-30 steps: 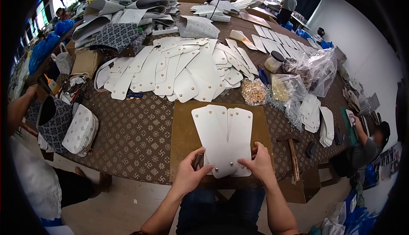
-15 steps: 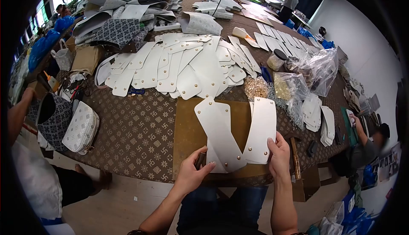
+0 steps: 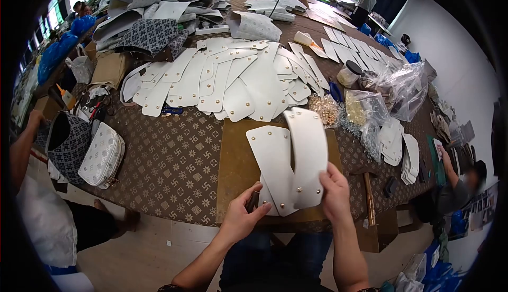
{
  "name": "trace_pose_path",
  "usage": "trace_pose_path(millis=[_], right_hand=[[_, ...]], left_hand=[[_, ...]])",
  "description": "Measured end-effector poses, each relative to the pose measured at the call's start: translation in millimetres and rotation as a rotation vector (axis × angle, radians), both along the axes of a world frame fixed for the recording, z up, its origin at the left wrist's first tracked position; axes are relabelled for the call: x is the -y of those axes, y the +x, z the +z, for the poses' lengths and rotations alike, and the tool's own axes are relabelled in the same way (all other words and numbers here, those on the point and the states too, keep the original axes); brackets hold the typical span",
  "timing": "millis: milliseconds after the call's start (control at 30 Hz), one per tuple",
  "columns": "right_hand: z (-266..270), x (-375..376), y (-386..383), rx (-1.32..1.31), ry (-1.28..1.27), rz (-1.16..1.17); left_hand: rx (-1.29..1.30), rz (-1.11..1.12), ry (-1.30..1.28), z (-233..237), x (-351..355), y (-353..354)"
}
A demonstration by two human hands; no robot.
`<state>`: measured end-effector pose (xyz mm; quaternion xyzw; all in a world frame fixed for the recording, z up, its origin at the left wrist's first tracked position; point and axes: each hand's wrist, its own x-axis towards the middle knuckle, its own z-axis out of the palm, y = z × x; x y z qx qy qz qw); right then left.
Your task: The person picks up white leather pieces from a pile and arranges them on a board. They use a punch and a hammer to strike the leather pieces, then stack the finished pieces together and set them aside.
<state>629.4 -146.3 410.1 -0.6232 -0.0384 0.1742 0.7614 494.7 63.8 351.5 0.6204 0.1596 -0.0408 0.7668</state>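
My right hand (image 3: 335,190) grips the right edge of a white leather strap piece (image 3: 309,157), bent in a curve, with brass-coloured rivets at both ends. It overlaps another white riveted piece (image 3: 271,154) on the brown board (image 3: 231,159); part of a further piece shows beneath. My left hand (image 3: 242,211) is closed around a short dark metal rod (image 3: 253,201), perhaps a rivet setter. Its thumb rests at the lower end of the white pieces. Just beyond the board spreads a large pile of similar riveted pieces (image 3: 227,80).
Right of the board lie a hammer (image 3: 369,199), a bag of brass-coloured rivets (image 3: 324,110), a lidded jar (image 3: 348,74) and stacked white pieces (image 3: 410,157). A white patterned pouch (image 3: 102,154) stands left. Co-workers are at the left, right and far side.
My right hand has moved left, carrying its white piece, which now curves upward and overlaps the pieces on the board. My left hand stays nearly in place with the metal rod.
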Motion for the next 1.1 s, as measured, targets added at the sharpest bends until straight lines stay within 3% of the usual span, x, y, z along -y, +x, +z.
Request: trace_pose_path(millis=[67, 133, 200, 300, 367, 500, 833, 1000, 1100], right_hand=[[-31.9, -8.4, 1.5, 0.092, -0.467, 0.146], [-48.5, -24.0, -8.2, 0.174, -0.458, 0.111], [-52.7, -27.2, -12.4, 0.284, -0.652, 0.125], [-45.6, -27.5, -5.6, 0.324, -0.707, 0.123], [-40.4, -25.7, 3.5, 0.243, -0.649, 0.170], [-43.3, -25.9, 13.8, -0.013, -0.453, 0.236], [-49.5, -28.4, 2.7, -0.057, -0.425, 0.224], [-63.6, -28.6, -4.8, 0.197, -0.602, 0.164], [-34.0, -25.9, -10.0, 0.026, -0.426, 0.219]], left_hand=[[0.117, 0.045, -0.044, -4.3, 5.3, -2.0], [0.125, 0.069, -0.082, -9.0, 10.6, -2.4], [0.127, 0.095, -0.129, -12.7, 16.1, -2.6], [0.159, 0.147, -0.119, -9.4, 18.1, -0.8], [0.028, 0.169, -0.190, 5.2, 16.1, -1.9], [0.019, 0.224, -0.265, 12.5, 17.2, -0.3], [-0.005, 0.263, -0.379, 17.2, 18.1, -2.0], [-0.022, 0.232, -0.384, 2.4, 19.4, 2.8], [-0.085, 0.190, -0.326, 1.6, 25.9, 10.8]])
